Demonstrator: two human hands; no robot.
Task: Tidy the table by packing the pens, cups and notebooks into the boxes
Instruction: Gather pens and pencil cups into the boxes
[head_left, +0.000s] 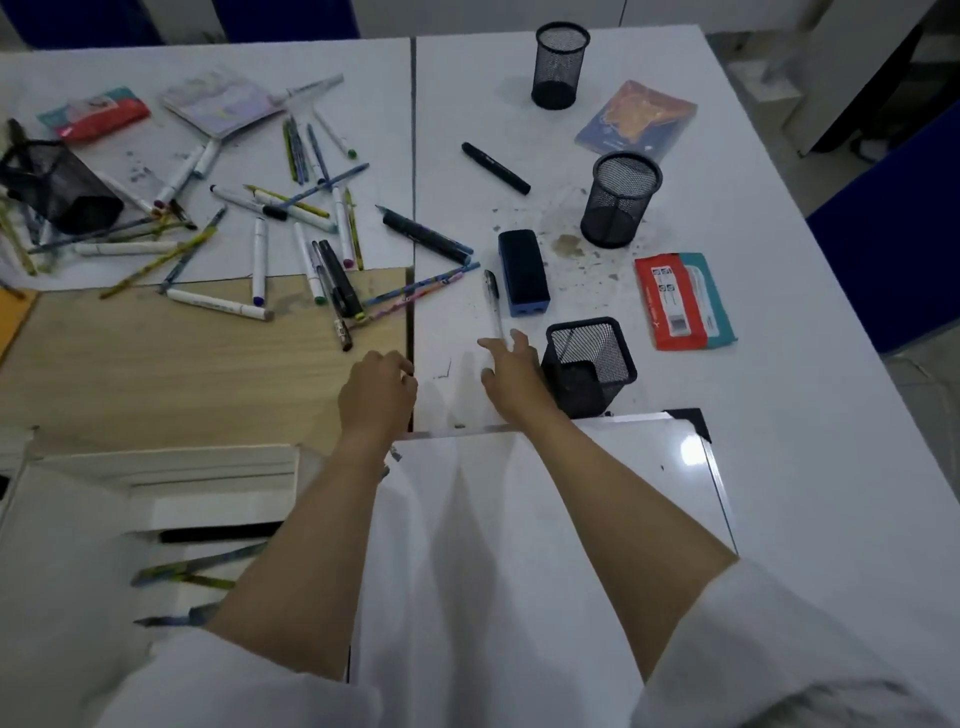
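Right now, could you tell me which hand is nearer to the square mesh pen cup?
The right hand. It lies just to the left of the square mesh cup, fingers spread, almost against its side. The left hand is farther left, at the seam between the tables, fingers loosely curled.

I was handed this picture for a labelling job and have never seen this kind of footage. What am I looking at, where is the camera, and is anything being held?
There is no machine here. One wide-angle camera sits on a person's head and looks down at their own two bare arms.

The left hand has loosely curled fingers and seems to hold nothing. The right hand is open, reaching toward a clear pen without gripping it.

On the white table lie scattered pens and markers, three upright mesh cups and one tipped over, a blue eraser block, and small notebooks. An open white box near the left arm already holds a few pens.
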